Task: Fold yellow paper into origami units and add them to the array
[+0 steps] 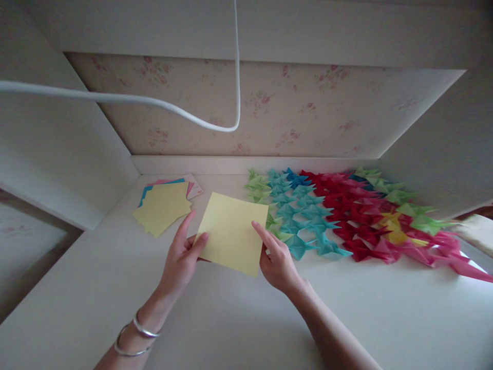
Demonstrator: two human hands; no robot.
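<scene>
A flat, square sheet of pale yellow paper [232, 234] is held up above the white tabletop, tilted slightly, with no folds showing on it. My left hand [184, 252] pinches its left edge, thumb on top and the other fingers partly behind. At the right edge my right hand [275, 257] grips the sheet, one finger lying on its face and the rest curled at the side or beneath. Beyond my left hand lies a loose stack of coloured paper [164, 205], yellow uppermost, with blue and pink edges peeking out.
Rows of folded paper cranes in teal [298, 218], red [346, 216], pink [435, 249], green and yellow cover the right of the white tabletop [231, 318]. A white cable [162, 104] hangs across the upper view. Flowered wallpaper [265, 108] backs the desk, between white side panels.
</scene>
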